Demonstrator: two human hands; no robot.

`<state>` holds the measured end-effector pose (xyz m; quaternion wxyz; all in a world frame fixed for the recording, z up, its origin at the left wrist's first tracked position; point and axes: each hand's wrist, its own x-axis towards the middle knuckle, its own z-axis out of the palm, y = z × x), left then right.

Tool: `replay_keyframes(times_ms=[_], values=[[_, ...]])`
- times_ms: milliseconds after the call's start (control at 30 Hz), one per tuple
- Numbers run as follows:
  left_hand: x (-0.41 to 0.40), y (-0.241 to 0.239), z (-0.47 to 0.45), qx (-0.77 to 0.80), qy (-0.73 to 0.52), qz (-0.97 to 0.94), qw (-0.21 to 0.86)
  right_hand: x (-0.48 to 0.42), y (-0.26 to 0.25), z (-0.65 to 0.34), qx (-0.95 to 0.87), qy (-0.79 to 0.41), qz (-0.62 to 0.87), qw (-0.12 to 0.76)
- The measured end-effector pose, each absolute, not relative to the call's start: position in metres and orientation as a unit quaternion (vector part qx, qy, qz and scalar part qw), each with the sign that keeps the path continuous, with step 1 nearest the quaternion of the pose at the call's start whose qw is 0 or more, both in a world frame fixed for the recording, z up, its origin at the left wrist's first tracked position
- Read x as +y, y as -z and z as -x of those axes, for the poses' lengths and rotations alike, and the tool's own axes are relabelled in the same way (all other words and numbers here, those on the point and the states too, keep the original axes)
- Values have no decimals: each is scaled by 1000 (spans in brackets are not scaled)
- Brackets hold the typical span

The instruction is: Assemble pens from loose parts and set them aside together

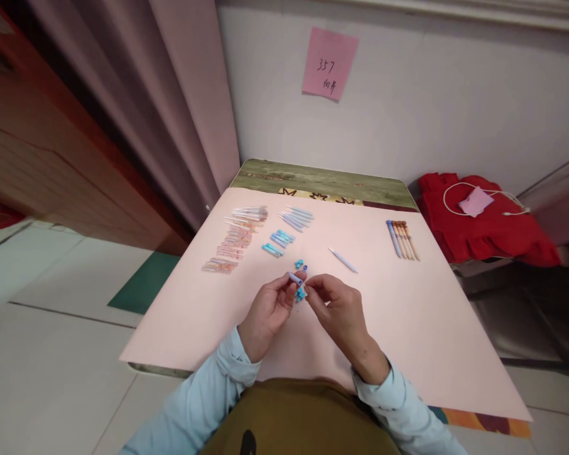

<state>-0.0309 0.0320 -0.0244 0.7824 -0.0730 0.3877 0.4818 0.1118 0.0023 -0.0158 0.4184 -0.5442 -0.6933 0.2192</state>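
My left hand is closed around a short lavender pen barrel, its hollow end facing right. Close to that end, the fingers of my right hand are pinched together; what they hold, if anything, is too small to make out. Small turquoise pieces lie on the table just below the barrel, partly behind my fingers. Beyond my hands are another turquoise piece and a purple ring-like piece. A pale lavender pen part with a pointed tip lies by itself farther right.
Turquoise and lavender barrels and pale blue pointed pen parts lie in groups behind my left hand. Pinkish clear pen parts line the left side. Several assembled pens lie at right. A red cloth-covered seat stands beside the table.
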Motion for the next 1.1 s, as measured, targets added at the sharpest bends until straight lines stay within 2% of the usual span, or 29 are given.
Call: replay_keyframes(times_ms=[267, 333, 500, 567, 633, 700, 800, 900, 967, 1100], values=[[35, 19, 35, 391, -490, 86, 775, 1, 19, -119, -671, -231, 553, 437], [37, 18, 38, 396, -496, 85, 768, 5, 31, -126, -673, -216, 572, 415], [43, 24, 42, 407, -504, 111, 754, 20, 74, -146, -679, -138, 656, 299], [44, 28, 42, 406, -503, 125, 753, 23, 81, -149, -678, -145, 660, 290], [44, 30, 41, 408, -502, 123, 752, 23, 78, -147, -667, -170, 651, 320], [42, 30, 38, 415, -508, 86, 750, 19, 69, -140, -629, -244, 633, 380], [36, 30, 29, 417, -549, -40, 723, 11, 54, -122, -498, -485, 554, 458], [29, 31, 20, 413, -600, -161, 666, 7, 49, -107, -319, -672, 470, 476], [25, 33, 15, 416, -612, -215, 637, 7, 49, -102, -241, -719, 440, 481], [23, 42, 12, 436, -603, -279, 607, 8, 51, -105, -189, -738, 422, 491]])
